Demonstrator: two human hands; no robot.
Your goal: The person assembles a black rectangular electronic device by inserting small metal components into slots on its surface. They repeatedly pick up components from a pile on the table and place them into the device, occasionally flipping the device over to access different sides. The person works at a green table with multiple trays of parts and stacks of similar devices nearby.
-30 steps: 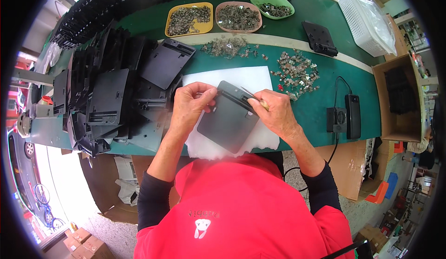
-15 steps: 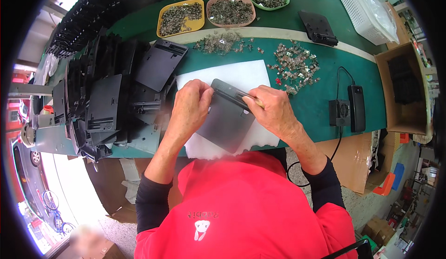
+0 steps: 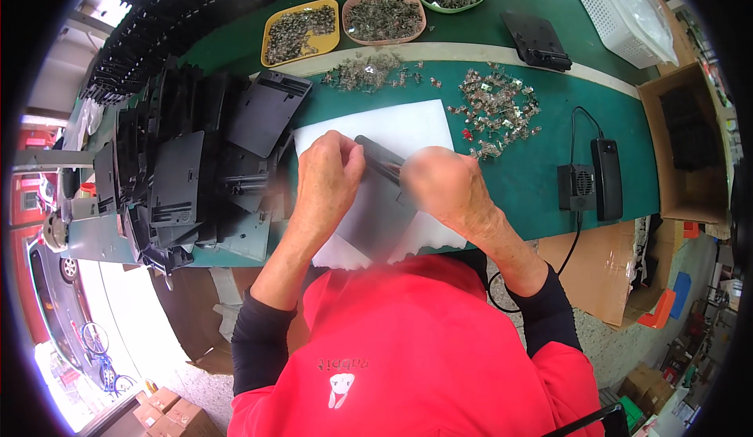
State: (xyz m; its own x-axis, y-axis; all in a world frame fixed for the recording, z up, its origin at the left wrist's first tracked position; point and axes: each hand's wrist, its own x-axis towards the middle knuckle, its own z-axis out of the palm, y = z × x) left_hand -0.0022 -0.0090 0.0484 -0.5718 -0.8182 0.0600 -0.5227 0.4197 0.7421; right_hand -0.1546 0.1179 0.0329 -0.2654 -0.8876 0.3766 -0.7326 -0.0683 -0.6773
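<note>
A flat black plastic panel (image 3: 375, 211) lies tilted on a white foam sheet (image 3: 427, 123), with a slotted strip along its far edge. My left hand (image 3: 328, 180) is closed, its thumb and bent fingers gripping the panel's far left side. Over the right end of the strip is my right hand (image 3: 455, 192). Its fingers are blurred, so whether anything is in them is hidden. Just beyond the foam are a pile of small clear and metallic pieces (image 3: 369, 72) and a looser pile of similar pieces (image 3: 498, 103).
Stacked black panels (image 3: 176, 178) crowd the left. At the back stand a yellow tray (image 3: 321, 43), a pink tray (image 3: 384, 38) and a green bowl (image 3: 443, 5) of small parts. Rightward are another black panel (image 3: 535, 41), a corded black device (image 3: 576, 189), a white basket (image 3: 608, 25) and a carton (image 3: 690, 209).
My right hand has shifted slightly left along the panel's strip, and its fingers are now blurred. My left hand keeps its grip. The whole view has moved a little.
</note>
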